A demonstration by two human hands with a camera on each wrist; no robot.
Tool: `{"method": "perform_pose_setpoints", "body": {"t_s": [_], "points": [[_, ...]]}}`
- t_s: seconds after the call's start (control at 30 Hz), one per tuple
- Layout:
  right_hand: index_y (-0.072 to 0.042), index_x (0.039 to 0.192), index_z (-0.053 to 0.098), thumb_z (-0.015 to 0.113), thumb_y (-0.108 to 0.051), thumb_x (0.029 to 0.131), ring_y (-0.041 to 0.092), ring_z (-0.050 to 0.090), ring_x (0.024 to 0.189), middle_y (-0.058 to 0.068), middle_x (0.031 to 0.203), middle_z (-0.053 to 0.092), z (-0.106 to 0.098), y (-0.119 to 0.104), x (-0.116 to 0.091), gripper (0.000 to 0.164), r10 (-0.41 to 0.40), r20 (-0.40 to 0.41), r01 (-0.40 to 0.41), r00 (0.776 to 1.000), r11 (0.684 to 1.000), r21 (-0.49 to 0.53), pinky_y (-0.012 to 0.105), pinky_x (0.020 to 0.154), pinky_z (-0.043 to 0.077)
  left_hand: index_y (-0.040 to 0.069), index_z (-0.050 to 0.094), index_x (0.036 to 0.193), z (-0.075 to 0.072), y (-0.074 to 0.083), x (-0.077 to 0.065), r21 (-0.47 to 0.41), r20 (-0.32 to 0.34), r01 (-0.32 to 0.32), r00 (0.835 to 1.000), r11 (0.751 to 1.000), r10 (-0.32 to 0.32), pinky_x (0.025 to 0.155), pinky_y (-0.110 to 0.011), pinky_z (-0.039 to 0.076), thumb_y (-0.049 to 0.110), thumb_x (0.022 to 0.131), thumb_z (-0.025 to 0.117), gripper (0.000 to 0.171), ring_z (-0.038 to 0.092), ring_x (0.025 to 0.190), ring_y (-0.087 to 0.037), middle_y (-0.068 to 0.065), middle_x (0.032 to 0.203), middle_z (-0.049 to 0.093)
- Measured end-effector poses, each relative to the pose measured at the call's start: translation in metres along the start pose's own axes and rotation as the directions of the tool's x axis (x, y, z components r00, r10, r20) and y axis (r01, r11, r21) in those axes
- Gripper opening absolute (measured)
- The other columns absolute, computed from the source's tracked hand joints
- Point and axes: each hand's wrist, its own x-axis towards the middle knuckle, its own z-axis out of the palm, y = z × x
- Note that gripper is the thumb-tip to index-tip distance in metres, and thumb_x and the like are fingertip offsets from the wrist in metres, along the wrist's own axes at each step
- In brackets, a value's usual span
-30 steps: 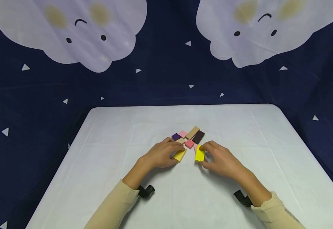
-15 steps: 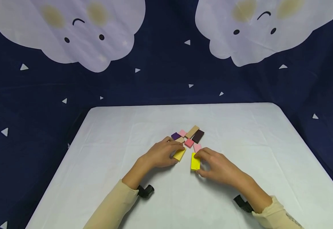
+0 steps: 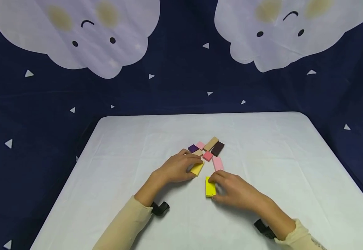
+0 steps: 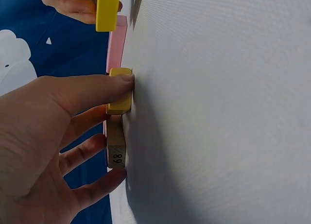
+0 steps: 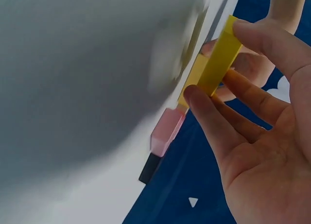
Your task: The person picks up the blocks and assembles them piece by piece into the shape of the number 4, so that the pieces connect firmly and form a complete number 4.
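Between thumb and fingers my left hand (image 3: 178,168) pinches a dull yellow block (image 3: 197,169) that lies on the table at the near left of a cluster of blocks. In the left wrist view, a wooden block marked 68 or 89 (image 4: 116,151) sits beside the other fingers of that hand. My right hand (image 3: 234,190) pinches a bright yellow block (image 3: 210,187) by its ends, nearer to me than the cluster. The right wrist view shows this bright yellow block (image 5: 221,56) held off the white surface. Just beyond the right hand lies a long pink block (image 3: 218,163).
Around the cluster's middle lie a coral pink block (image 3: 208,156), a dark brown block (image 3: 217,149), a tan block (image 3: 211,143), a light pink block (image 3: 200,145) and a purple block (image 3: 193,148). They rest on a white table (image 3: 131,139) before a dark blue curtain (image 3: 181,93).
My right hand has drawn the bright yellow block toward me and slightly left, off the pink block, which now shows more fully. The left hand has stayed on its block.
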Motion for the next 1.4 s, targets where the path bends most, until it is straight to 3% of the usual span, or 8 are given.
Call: {"method": "perform_pose_setpoints", "body": {"t_s": [0.47, 0.8, 1.4], "points": [[-0.014, 0.114, 0.064, 0.078, -0.034, 0.078, 0.012, 0.056, 0.104, -0.005, 0.116, 0.056, 0.012, -0.014, -0.006, 0.044, -0.031, 0.048, 0.032, 0.998, 0.999, -0.037, 0.033, 0.09, 0.047, 0.024, 0.06, 0.132, 0.002, -0.001, -0.001, -0.016, -0.02, -0.006, 1.0, 1.0, 0.005, 0.095, -0.036, 0.042, 0.033, 0.083, 0.073, 0.051, 0.042, 0.119, -0.016, 0.008, 0.137, 0.052], [-0.012, 0.117, 0.063, 0.078, -0.036, 0.078, 0.015, 0.053, 0.11, -0.003, 0.119, 0.056, 0.016, -0.019, -0.011, 0.048, -0.056, 0.027, 0.059, 0.998, 0.994, -0.095, 0.035, 0.094, 0.045, 0.024, 0.06, 0.132, 0.001, 0.0, -0.002, -0.02, -0.018, -0.003, 1.0, 1.0, 0.002, 0.096, -0.036, 0.041, 0.033, 0.083, 0.073, 0.051, 0.043, 0.119, -0.017, 0.008, 0.137, 0.052], [-0.014, 0.124, 0.058, 0.075, -0.039, 0.081, 0.013, 0.051, 0.108, -0.002, 0.121, 0.054, 0.015, -0.02, -0.011, 0.052, -0.033, 0.068, 0.042, 0.997, 0.99, -0.136, 0.034, 0.091, 0.046, 0.023, 0.06, 0.131, 0.0, -0.002, 0.001, -0.021, -0.012, -0.004, 1.0, 1.0, 0.003, 0.097, -0.035, 0.04, 0.033, 0.082, 0.074, 0.051, 0.043, 0.119, -0.017, 0.007, 0.136, 0.053]]}}
